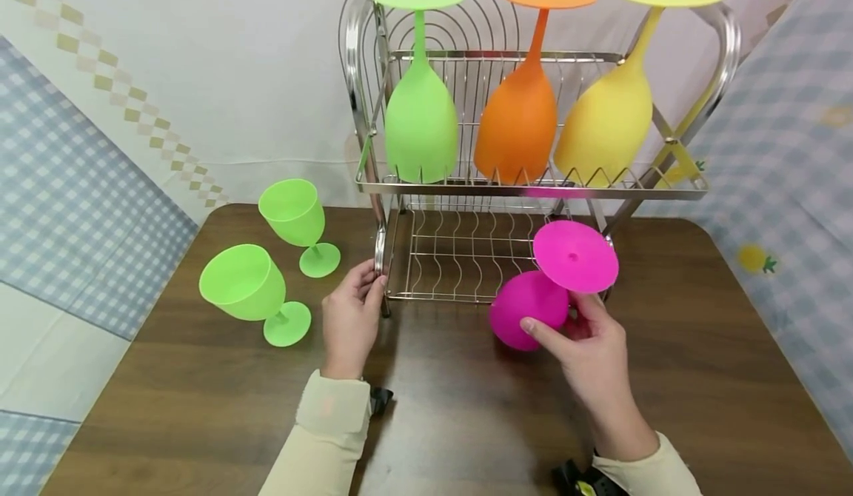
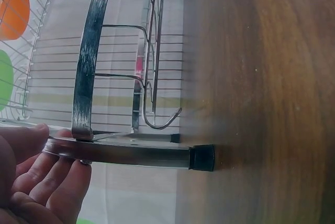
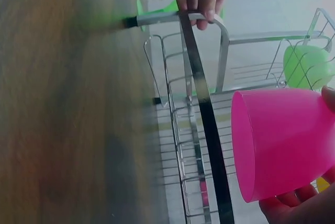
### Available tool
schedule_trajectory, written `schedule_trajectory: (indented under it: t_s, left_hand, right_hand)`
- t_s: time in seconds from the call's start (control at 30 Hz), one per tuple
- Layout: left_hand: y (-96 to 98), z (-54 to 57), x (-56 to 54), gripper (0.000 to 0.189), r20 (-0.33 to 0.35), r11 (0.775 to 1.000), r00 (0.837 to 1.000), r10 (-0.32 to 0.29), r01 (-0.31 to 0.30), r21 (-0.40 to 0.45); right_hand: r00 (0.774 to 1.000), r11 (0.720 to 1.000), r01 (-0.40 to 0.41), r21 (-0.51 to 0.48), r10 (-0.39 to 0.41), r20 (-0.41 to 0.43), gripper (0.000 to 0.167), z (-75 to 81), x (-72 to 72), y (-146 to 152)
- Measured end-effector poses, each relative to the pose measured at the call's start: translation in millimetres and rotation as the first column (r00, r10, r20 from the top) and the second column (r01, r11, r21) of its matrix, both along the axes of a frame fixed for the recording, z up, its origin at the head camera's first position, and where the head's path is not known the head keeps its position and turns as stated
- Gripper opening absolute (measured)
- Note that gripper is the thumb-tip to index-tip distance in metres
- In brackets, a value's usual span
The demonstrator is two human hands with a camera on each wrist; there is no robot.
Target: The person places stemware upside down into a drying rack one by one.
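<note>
My right hand grips a pink plastic goblet by its bowl, foot tipped up, just in front of the rack's lower tier. In the right wrist view the mouth of the pink bowl faces the rack's lower bar. My left hand holds the left front leg of the metal dish rack, thumb and fingers round the bar. Upside down on the upper tier stand a green goblet, an orange goblet and a yellow goblet.
Two light green goblets stand upright on the wooden table, left of the rack: a rear goblet and a front goblet. The wire lower tier bears nothing. Checked cloth hangs at both sides.
</note>
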State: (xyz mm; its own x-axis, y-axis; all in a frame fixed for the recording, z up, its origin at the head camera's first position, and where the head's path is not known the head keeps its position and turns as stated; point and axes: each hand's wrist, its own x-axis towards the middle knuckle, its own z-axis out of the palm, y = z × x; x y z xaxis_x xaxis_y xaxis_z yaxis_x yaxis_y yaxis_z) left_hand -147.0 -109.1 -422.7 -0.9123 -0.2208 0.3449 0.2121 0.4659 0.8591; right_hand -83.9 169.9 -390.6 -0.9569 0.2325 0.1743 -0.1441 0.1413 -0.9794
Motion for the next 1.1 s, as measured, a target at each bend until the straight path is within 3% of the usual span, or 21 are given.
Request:
schedule_trajectory:
  t_s: [0.5,1.1]
  left_hand:
    - [0.6,-1.1,-2.0,0.022,0.013,1.000,1.000,-0.006,0.005,0.015]
    - [-0.2,0.0,-0.8,0.021,0.014,1.000,1.000,-0.002,0.002,-0.008]
  right_hand:
    - [0.999,0.988,0.033,0.154,-0.037,0.024,0.065,0.3,-12.4,8.7]
    - [0.997,0.979,0.055,0.194,-0.065,0.043,0.067,2.0,-30.2,12.4]
